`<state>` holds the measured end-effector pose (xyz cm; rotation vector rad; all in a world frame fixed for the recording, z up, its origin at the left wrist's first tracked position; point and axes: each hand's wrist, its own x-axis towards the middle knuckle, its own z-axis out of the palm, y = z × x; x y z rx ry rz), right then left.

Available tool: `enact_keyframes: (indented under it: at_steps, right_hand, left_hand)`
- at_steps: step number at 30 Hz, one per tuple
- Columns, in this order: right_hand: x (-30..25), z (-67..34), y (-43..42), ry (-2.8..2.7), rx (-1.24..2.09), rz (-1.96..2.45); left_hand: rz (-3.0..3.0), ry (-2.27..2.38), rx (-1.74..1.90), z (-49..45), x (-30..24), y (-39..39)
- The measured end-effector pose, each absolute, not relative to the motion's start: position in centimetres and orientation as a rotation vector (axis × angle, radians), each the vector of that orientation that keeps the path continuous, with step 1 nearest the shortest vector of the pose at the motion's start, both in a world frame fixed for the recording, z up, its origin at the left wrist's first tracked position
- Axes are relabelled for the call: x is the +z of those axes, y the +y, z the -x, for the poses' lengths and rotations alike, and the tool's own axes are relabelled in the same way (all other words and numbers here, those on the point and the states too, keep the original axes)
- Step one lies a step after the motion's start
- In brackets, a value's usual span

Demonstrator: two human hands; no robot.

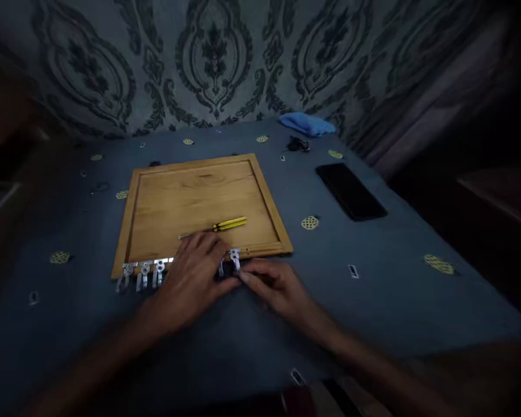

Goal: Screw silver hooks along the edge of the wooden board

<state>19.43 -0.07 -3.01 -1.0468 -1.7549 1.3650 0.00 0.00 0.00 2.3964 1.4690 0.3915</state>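
- Head view: the left hand (pixel 195 272) lies palm down over the lower edge of a wooden panel (pixel 191 197), fingers close together, thumb stretched toward the other hand; what its hidden palm and fingertips hold, I cannot tell.
- The right hand (pixel 282 286) has thumb and forefinger narrowed at the lower end of the rightmost hook (pixel 235 259); whether they pinch it or only touch it is hard to make out. Its other fingers are curled out of sight.
- That hook belongs to a row of silvery metal hooks (pixel 144 271) along the panel's near edge. Three show clear of the left hand on one side; the middle of the row is covered by it, so a full count cannot be made.
- Just beyond the left fingers, a yellow and black screwdriver (pixel 230 224) lies on the panel, its thin shaft pointing left, the tip small and dim.
- Behind the panel's far edge, a dark rounded thing (pixel 155 164) is mostly hidden.
- Right of the panel, a black phone (pixel 351 191) lies on the cloth-covered desk (pixel 330 313); farther back are a small dark item (pixel 298 144), too blurred to name, and a crumpled blue cloth (pixel 307 123).
- The patterned wall (pixel 252 63) fades into darkness at both sides; a dark red thing (pixel 298 401) is cut off below.
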Motion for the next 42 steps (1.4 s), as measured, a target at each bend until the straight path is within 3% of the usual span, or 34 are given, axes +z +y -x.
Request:
enact_keyframes:
  at_steps: [8, 15, 18, 42]
  right_hand:
    - [-3.3, -19.6, 0.1, -1.855, 1.277, 1.036]
    - [-3.1, -21.0, 0.4, -2.134, 0.576, 0.935]
    - [-3.4, -21.5, 0.4, -2.262, 0.445, 0.891]
    - [-4.0, -22.1, 0.2, -2.520, 0.317, 0.894]
  left_hand:
    - [-2.385, 1.525, 0.378, -0.3, 0.2, -0.2]
    - [-2.372, 1.554, 0.389, -0.6, 0.2, -0.2]
    - [-2.361, 1.558, 0.394, -0.6, 0.1, -0.2]
    - [-2.207, 1.548, 0.372, -0.1, 1.2, 0.0]
